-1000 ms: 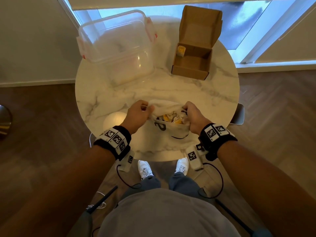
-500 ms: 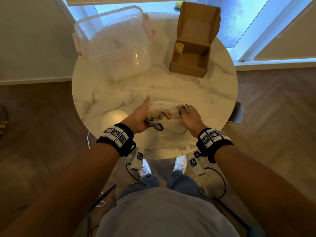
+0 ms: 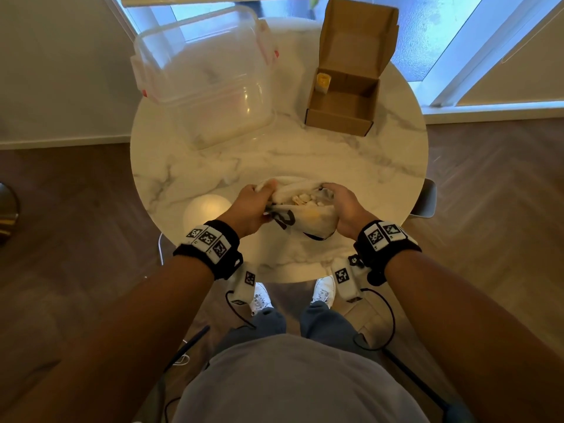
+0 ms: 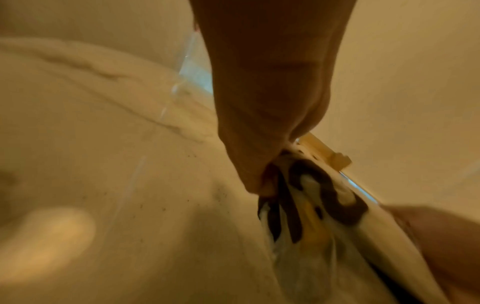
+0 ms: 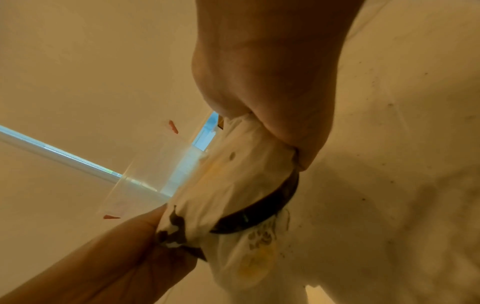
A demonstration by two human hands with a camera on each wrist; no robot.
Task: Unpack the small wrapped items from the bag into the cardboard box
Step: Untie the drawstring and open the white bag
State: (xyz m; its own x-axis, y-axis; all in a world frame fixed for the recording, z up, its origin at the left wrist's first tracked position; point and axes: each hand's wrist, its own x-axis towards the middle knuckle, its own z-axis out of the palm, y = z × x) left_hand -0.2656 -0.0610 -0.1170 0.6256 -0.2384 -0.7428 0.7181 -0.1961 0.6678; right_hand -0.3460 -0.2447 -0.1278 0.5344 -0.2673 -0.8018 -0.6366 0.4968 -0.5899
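Hands grip the thin white plastic bag at frame centre: left hand and right hand bunch its mouth around small pale wrapped items. Open brown cardboard box, upper right, holds one yellow item; clear plastic tub sits upper left.

Materials as I see them from my station:
- bag: thin, crinkled, translucent white plastic with dark print.
- table: polished marble-look top, smooth and glossy.
- box: matt brown cardboard.
- bin: clear, shiny plastic.
- floor: wood in herringbone, low sheen.
- wristbands: black cloth.
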